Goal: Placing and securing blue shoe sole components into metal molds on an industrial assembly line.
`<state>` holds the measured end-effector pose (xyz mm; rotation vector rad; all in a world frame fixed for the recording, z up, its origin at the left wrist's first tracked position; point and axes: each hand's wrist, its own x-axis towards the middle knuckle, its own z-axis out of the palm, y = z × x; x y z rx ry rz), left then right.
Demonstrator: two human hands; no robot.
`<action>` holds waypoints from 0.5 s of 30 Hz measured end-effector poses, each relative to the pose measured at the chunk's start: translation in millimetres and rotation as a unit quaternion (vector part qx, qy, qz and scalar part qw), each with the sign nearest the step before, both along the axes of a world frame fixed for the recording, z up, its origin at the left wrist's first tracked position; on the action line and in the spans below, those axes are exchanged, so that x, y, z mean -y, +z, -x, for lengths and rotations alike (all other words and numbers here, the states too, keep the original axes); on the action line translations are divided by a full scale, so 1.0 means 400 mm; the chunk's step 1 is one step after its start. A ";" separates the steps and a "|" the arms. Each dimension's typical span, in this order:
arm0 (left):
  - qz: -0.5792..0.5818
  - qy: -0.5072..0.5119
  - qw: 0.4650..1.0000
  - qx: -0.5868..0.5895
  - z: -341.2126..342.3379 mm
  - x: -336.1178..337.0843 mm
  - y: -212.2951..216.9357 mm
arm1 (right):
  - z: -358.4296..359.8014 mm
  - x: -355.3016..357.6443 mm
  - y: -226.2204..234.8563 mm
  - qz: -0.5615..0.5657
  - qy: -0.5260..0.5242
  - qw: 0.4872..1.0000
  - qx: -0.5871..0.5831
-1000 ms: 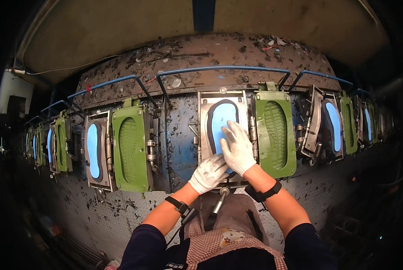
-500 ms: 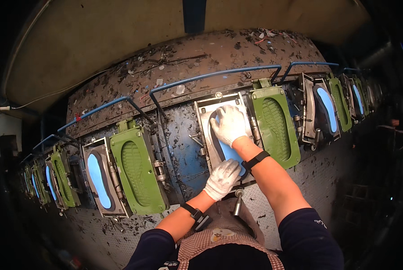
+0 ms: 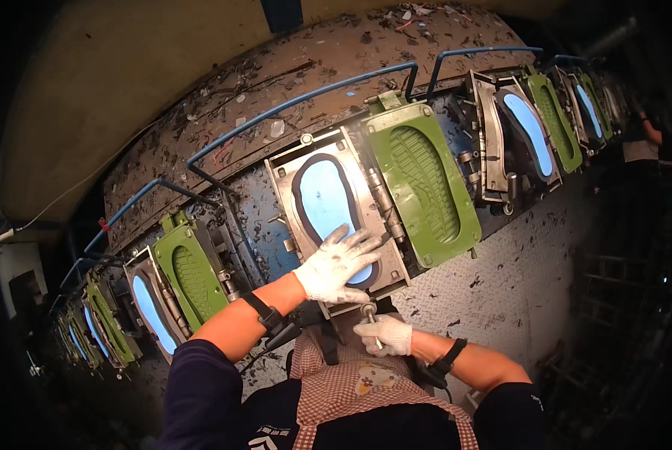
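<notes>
Along the debris-strewn blue bench, a green hinged mould half lies cavity-up, just right of a silver metal mould half. In the latter sits a light-blue shoe sole with a dark border, its long axis slanting from upper left to lower right, broad end farther from the person. The gloved left hand is nearer, spread flat over the sole's lower part, gripping nothing; most of the sole stretches ahead of its fingertips. Below, the gloved right hand is clenched around what looks like a short metal handle, partly hidden.
</notes>
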<state>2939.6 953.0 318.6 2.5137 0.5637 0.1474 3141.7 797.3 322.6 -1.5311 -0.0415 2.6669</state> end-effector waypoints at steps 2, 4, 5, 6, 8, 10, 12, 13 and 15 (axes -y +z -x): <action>0.019 0.011 1.000 0.019 0.003 0.004 0.001 | -0.100 -0.186 -0.002 -0.182 0.440 0.879 0.002; 0.050 0.025 0.998 0.011 0.001 0.000 0.004 | -0.051 -0.273 0.030 -0.250 0.678 0.691 0.010; 0.059 0.053 0.996 0.032 0.005 -0.009 0.013 | -0.068 -0.253 0.019 -0.249 0.684 0.685 0.011; 0.068 0.078 0.993 0.057 0.011 -0.019 0.020 | -0.104 -0.205 0.006 -0.381 0.645 0.659 0.067; 0.004 0.361 0.922 0.141 0.095 -0.034 -0.006 | -0.134 -0.176 0.074 -0.475 0.561 0.661 0.148; 0.110 0.541 0.792 0.261 0.209 -0.084 -0.131 | -0.170 -0.139 0.125 -0.456 0.533 0.688 0.188; 0.286 0.743 0.403 0.451 0.271 -0.097 -0.267 | -0.200 -0.103 0.133 -0.462 0.476 0.721 0.200; 0.433 0.723 0.283 0.458 0.247 -0.095 -0.298 | -0.205 -0.111 0.143 -0.441 0.461 0.744 0.199; 0.395 0.652 0.461 0.454 0.210 -0.019 -0.339 | -0.236 -0.105 0.131 -0.454 0.400 0.772 0.195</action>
